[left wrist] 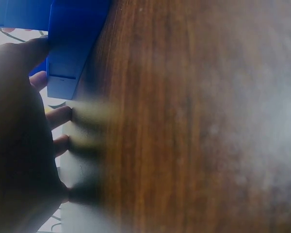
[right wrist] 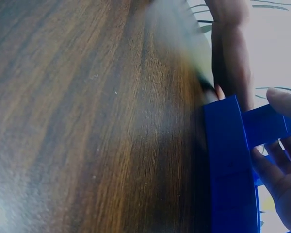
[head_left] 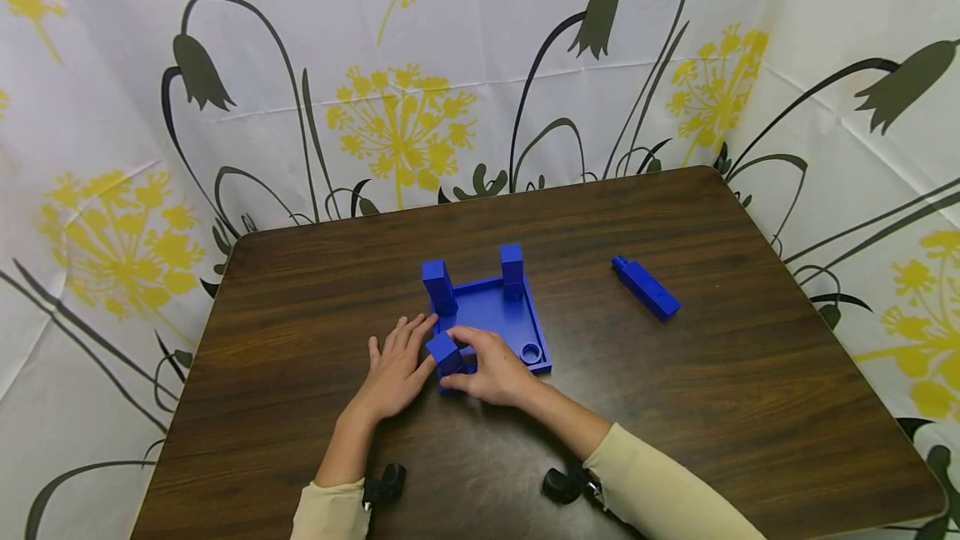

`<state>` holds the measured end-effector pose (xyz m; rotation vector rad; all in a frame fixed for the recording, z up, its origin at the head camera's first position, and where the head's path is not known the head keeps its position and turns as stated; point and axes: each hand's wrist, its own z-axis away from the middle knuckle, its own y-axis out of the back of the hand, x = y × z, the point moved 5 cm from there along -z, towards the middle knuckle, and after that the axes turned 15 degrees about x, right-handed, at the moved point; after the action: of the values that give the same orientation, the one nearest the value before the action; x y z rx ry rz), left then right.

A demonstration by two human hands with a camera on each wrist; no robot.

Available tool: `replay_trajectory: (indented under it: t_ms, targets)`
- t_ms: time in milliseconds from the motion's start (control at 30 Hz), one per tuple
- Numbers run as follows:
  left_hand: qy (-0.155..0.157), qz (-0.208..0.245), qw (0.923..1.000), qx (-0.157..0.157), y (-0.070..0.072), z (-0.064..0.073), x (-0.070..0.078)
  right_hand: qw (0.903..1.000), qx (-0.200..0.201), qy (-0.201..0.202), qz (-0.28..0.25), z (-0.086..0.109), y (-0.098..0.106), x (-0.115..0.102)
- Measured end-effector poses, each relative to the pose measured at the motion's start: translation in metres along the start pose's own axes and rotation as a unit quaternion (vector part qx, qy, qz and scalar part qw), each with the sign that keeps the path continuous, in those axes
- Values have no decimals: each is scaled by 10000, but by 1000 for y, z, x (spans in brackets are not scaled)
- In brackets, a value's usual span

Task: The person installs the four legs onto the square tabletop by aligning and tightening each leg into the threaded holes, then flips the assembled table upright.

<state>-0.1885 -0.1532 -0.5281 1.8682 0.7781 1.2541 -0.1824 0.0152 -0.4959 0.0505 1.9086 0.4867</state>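
Observation:
A shallow blue square tray [head_left: 491,317] with raised edges lies on the table. Blue square posts stand upright at its back left corner [head_left: 438,286] and back right corner [head_left: 512,272]. Thumb and fingers of my right hand [head_left: 495,369] grip a third blue post [head_left: 445,350] at the front left corner; its lower end is partly hidden by the hand. Outstretched along the tray's left side, my left hand [head_left: 393,377] touches the edge with its fingers. A round socket [head_left: 531,353] shows at the front right corner.
To the right of the tray lies a loose blue post [head_left: 647,288] with a narrower round end. The brown wood-grain table [head_left: 712,407] has its back edge close to a flower-patterned curtain [head_left: 450,40]. Black wrist cameras sit below both hands.

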Motion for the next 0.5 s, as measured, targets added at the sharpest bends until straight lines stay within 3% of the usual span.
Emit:
replay_trajectory:
  t_ms: [500]
  targets:
    - [53,-75,9999,-139,-9,0,-12,9996,175,14,227,2,0,-1]
